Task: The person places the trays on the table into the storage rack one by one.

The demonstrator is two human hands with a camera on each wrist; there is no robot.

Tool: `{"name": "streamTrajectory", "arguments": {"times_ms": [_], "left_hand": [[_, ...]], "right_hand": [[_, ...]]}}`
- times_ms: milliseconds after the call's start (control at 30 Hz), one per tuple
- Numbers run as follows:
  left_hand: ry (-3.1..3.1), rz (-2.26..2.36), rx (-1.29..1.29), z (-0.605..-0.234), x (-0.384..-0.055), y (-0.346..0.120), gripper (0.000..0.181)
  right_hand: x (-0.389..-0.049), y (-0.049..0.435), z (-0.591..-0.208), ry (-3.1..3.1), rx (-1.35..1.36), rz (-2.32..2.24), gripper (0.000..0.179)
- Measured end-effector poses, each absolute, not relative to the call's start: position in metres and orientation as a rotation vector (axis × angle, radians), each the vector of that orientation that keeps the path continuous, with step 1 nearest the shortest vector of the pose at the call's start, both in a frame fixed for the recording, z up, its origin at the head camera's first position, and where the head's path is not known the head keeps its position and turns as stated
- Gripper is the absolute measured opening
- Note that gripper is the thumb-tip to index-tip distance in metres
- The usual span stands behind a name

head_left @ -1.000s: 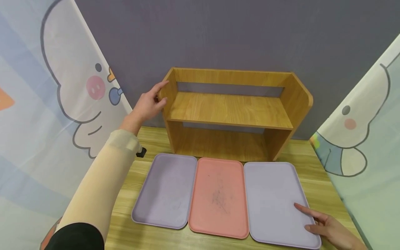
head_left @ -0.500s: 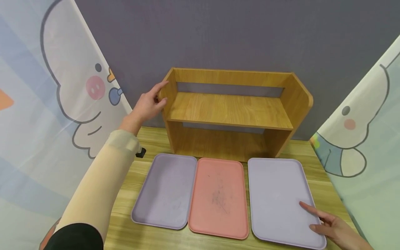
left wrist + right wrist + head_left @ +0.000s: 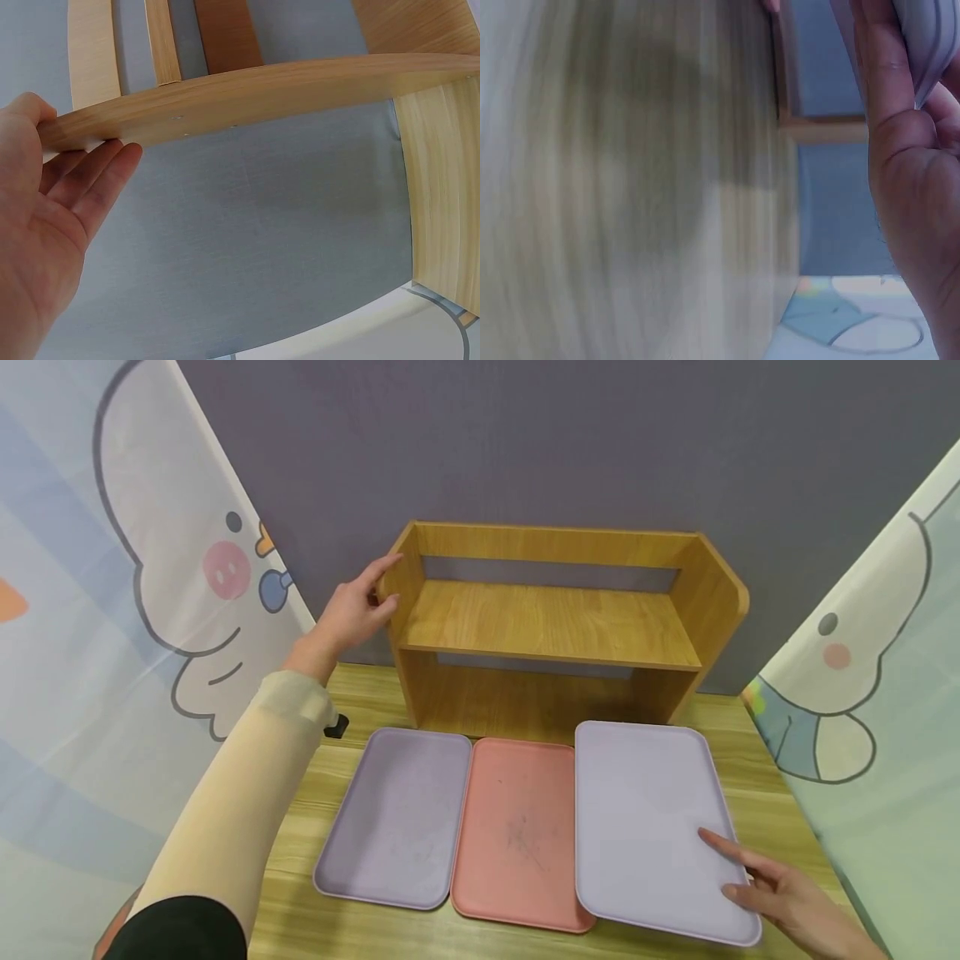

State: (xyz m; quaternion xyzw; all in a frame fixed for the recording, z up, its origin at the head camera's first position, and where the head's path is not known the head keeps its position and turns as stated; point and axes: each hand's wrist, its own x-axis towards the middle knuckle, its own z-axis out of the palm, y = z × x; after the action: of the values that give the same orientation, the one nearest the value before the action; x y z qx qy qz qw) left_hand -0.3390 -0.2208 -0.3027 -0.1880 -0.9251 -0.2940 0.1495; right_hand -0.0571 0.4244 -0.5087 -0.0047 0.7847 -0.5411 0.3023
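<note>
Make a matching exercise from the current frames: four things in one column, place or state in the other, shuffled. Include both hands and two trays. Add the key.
Things
1. left hand
2. right hand
3. pink tray
4. darker purple tray

Place or state
A. on the tabletop, partly hidden by the pale lilac tray in the head view
B. holds the side panel of the wooden shelf
C. on the tabletop, leftmost of the three trays in the head view
D. grips the pale lilac tray at its edge

Pairs: 1-B, 2-D, 3-A, 4-C
</note>
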Motion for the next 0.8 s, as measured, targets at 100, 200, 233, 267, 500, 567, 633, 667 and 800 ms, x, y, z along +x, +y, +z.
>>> {"name": "streamTrajectory", "arguments": {"times_ms": [100,200,233,267,500,567,633,667,800], "left_hand": [[-2.654,-0.839,-0.544,-0.303,-0.339,-0.220,0.067],[-2.650,-0.837,-0.542,-0.304,-0.339,-0.220,0.067],[-2.651,-0.839,-0.542,-0.304,-0.339,-0.220,0.067],[-2.652,-0.841,-0.542,-0.304,-0.339,-0.220,0.067],[-2.664,-0.834,-0.537,-0.304,-0.339,-0.220,0.067],[-2.663,-0.832,-0.539,-0.304,-0.339,-0.220,0.067],[-2.657,-0.831,-0.543,-0.304,-0.339,-0.220,0.066],[-2.656,-0.831,-0.546,-0.303,-0.339,-0.220,0.066],[-2.640,-0.826,-0.557,-0.304,-0.340,-0.221,0.066]], "right_hand": [[-0.057,0.413,-0.503,2.047,-0.010,-1.480,0.066],[-0.058,0.404,-0.499,1.988,-0.091,-1.563,0.066],[-0.058,0.401,-0.498,1.958,-0.131,-1.602,0.065],[-0.058,0.398,-0.496,1.922,-0.173,-1.636,0.065],[-0.060,0.374,-0.475,1.838,-0.273,-1.707,0.068],[-0.061,0.366,-0.469,1.859,-0.304,-1.731,0.068],[-0.061,0.358,-0.464,1.855,-0.361,-1.782,0.068],[-0.062,0.354,-0.462,1.840,-0.406,-1.813,0.068],[-0.068,0.337,-0.457,1.712,-0.612,-1.939,0.069]]}}
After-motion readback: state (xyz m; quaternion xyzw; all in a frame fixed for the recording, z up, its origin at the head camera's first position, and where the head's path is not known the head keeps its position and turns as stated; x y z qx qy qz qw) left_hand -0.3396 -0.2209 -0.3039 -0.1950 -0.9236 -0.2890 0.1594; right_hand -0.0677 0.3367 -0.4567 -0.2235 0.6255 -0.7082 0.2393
